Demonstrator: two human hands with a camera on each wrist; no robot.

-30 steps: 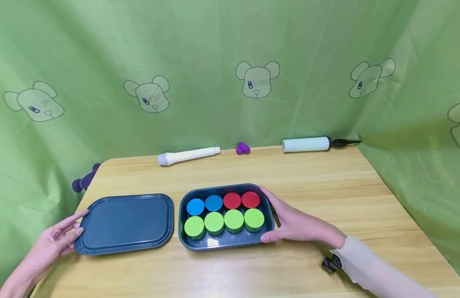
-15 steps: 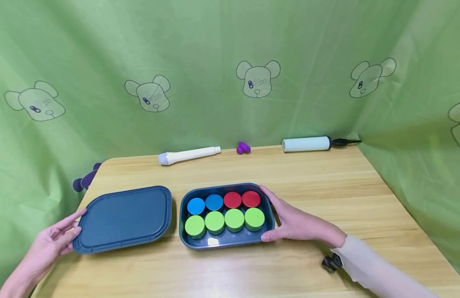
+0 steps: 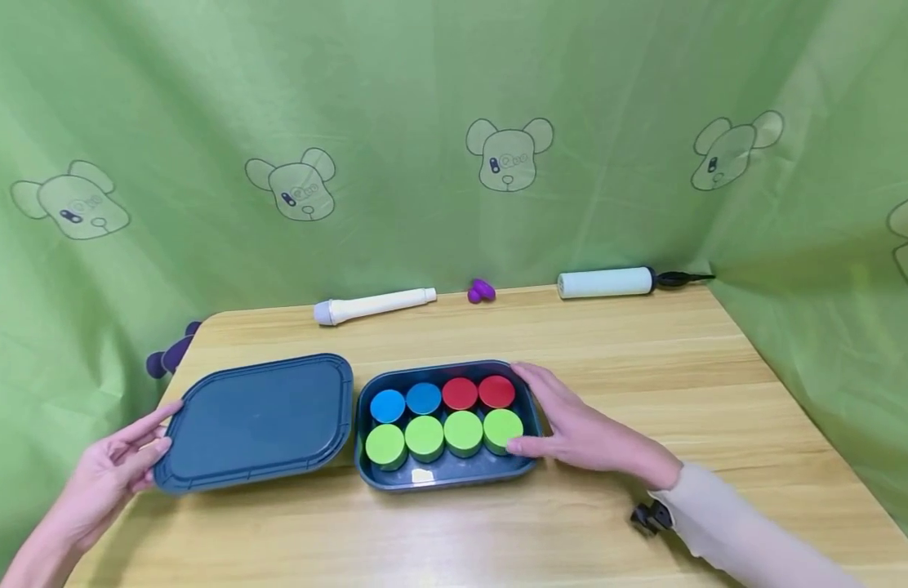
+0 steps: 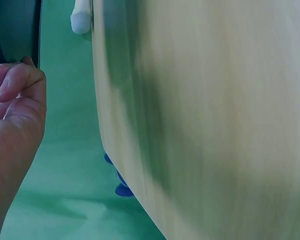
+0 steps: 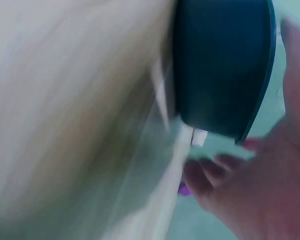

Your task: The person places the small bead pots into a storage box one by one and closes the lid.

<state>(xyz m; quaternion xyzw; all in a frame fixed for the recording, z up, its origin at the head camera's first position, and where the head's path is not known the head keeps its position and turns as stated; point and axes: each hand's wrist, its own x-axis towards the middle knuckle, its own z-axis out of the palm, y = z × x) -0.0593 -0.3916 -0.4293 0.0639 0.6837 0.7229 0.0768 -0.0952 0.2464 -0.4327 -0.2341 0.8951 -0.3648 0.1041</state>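
Note:
My left hand [image 3: 104, 478] pinches the left edge of a dark blue lid [image 3: 259, 420], thumb on one side and fingers on the other. The lid is raised off the table at a tilt, its right edge close beside the matching dark blue box [image 3: 454, 482]. In the left wrist view only part of the lid [image 4: 15, 32] shows. Inside the box stand two blue-topped cylinders [image 3: 388, 406], two red-topped cylinders [image 3: 496, 392] and a front row of several green cylinders [image 3: 463, 433]. Around the box's right end, my right hand [image 3: 586, 433] is spread, thumb lifted above the rim.
Along the back edge of the wooden table [image 3: 557, 539] lie a white microphone-shaped stick [image 3: 373, 306], a small purple object [image 3: 482, 291] and a pale hand pump [image 3: 604, 283] with a black end. A green curtain [image 3: 395, 122] hangs behind and at both sides.
The lid has risen from the table and moved right toward the box with my left hand. My right thumb has lifted from the box's outer front corner to over the rim.

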